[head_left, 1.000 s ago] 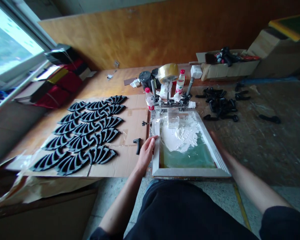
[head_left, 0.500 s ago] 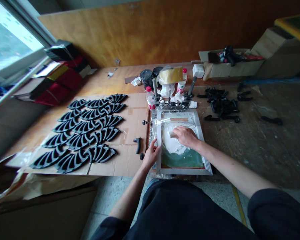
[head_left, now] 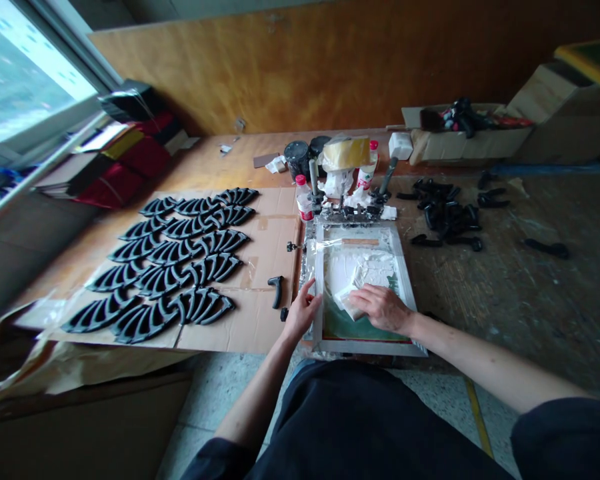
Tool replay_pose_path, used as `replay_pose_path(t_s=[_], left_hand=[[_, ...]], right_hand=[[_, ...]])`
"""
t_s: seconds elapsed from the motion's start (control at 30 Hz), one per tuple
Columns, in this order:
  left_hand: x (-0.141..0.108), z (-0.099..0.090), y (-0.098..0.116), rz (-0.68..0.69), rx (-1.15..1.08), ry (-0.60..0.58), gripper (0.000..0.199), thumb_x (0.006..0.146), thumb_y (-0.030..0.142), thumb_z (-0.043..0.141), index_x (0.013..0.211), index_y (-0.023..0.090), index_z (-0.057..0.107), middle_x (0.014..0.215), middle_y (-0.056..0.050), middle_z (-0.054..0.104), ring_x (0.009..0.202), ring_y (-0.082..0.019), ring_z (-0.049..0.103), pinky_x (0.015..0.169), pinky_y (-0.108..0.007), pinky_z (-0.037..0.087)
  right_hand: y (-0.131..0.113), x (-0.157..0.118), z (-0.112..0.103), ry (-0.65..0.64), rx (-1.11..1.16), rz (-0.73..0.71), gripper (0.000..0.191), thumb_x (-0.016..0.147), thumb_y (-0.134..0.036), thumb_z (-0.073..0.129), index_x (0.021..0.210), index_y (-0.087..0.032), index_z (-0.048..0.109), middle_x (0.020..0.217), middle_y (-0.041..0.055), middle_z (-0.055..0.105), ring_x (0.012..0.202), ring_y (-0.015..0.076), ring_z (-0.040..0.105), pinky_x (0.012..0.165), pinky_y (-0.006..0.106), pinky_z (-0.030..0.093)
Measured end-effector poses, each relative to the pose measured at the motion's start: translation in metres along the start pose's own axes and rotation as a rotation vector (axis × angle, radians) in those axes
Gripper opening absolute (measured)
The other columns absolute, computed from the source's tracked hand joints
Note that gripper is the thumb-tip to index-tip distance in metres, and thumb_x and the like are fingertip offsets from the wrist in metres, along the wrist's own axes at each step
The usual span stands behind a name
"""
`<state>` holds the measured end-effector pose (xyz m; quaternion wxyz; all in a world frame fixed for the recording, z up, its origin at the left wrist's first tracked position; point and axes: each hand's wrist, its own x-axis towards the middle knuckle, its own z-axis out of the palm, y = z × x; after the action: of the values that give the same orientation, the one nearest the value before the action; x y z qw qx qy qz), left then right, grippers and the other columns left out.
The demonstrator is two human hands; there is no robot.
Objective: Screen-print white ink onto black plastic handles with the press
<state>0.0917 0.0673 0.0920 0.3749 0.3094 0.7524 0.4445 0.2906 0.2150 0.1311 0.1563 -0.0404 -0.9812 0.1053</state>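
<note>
Right hand (head_left: 384,308) dragged the squeegee (head_left: 349,299) nearer across the screen frame (head_left: 318,293), gripping it; left hand (head_left: 303,312) clasped frame's edge, ink pulled.

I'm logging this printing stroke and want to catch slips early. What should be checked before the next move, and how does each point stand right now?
1. Left hand steadies the screen frame at its left edge: ok.
2. Right hand grips the squeegee, which sits on the mesh: ok.
3. White ink lies on the mesh beyond the squeegee: ok.
4. Frame lies flat at its hinge clamps: cannot tell.
5. A part sits under the screen: cannot tell, hidden.
6. Loose black handle lies clear of the frame on the cardboard: ok.
</note>
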Motion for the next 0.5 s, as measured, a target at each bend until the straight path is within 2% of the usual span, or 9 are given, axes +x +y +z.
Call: replay_pose_path(t_s=[0.07,0.13,0.23,0.3,0.4,0.47,0.5], left_hand=[[-0.001,-0.002,0.004,-0.006,-0.029,-0.011,0.063,0.082,0.047,0.061,0.139,0.024,0.05,0.064,0.006,0.049,0.054,-0.009,0.045,0.052,-0.02,0.035],[-0.002,-0.005,0.011,-0.004,-0.077,-0.034,0.066,0.081,0.047,0.063,0.141,0.024,0.047,0.061,0.007,0.047,0.052,-0.008,0.042,0.051,-0.019,0.034],[-0.007,-0.014,0.03,0.015,-0.174,-0.069,0.068,0.08,0.051,0.064,0.14,0.023,0.048,0.058,0.008,0.045,0.048,-0.008,0.039,0.047,-0.019,0.032],[-0.012,-0.02,0.05,0.037,-0.245,-0.051,0.06,0.081,0.059,0.06,0.127,0.02,0.06,0.055,0.007,0.045,0.047,-0.008,0.04,0.045,-0.019,0.031],[-0.014,-0.028,0.087,0.091,-0.375,0.003,0.057,0.085,0.068,0.048,0.104,0.018,0.07,0.06,0.002,0.053,0.049,-0.009,0.046,0.045,-0.021,0.036],[-0.008,-0.03,0.114,0.181,-0.484,0.026,0.057,0.088,0.067,0.043,0.104,0.019,0.069,0.072,-0.001,0.062,0.056,-0.011,0.054,0.049,-0.022,0.042],[-0.004,-0.031,0.127,0.242,-0.529,0.045,0.053,0.089,0.065,0.044,0.105,0.02,0.068,0.081,-0.003,0.066,0.064,-0.012,0.058,0.053,-0.022,0.046]], right_hand=[[0.002,0.007,-0.004,0.01,0.088,0.098,0.015,0.085,-0.012,0.061,0.096,-0.019,0.068,0.09,0.0045,0.069,0.082,0.0202,0.062,0.072,0.03,0.047],[0.013,0.027,-0.012,0.087,0.151,0.252,0.022,0.085,-0.021,0.067,0.107,-0.023,0.068,0.095,0.0029,0.07,0.085,0.0199,0.064,0.075,0.03,0.049],[0.048,0.061,-0.032,0.205,0.142,0.434,0.05,0.083,-0.026,0.072,0.131,-0.028,0.058,0.109,0.0033,0.07,0.091,0.021,0.066,0.079,0.032,0.051],[0.082,0.068,-0.05,0.264,0.15,0.544,0.053,0.084,-0.031,0.07,0.135,-0.028,0.055,0.1,0.0036,0.071,0.079,0.019,0.065,0.072,0.031,0.051],[0.13,0.042,-0.074,0.434,0.245,0.732,0.038,0.094,-0.033,0.055,0.128,-0.016,0.059,0.082,0.0042,0.07,0.054,0.0118,0.056,0.055,0.025,0.045],[0.147,0.013,-0.078,0.484,0.29,0.782,0.033,0.097,-0.03,0.046,0.113,-0.007,0.064,0.073,0.0035,0.068,0.049,0.0096,0.051,0.05,0.022,0.041],[0.148,0.0,-0.073,0.467,0.298,0.77,0.035,0.098,-0.03,0.043,0.105,-0.005,0.066,0.07,0.0019,0.066,0.049,0.0091,0.05,0.051,0.02,0.041]])
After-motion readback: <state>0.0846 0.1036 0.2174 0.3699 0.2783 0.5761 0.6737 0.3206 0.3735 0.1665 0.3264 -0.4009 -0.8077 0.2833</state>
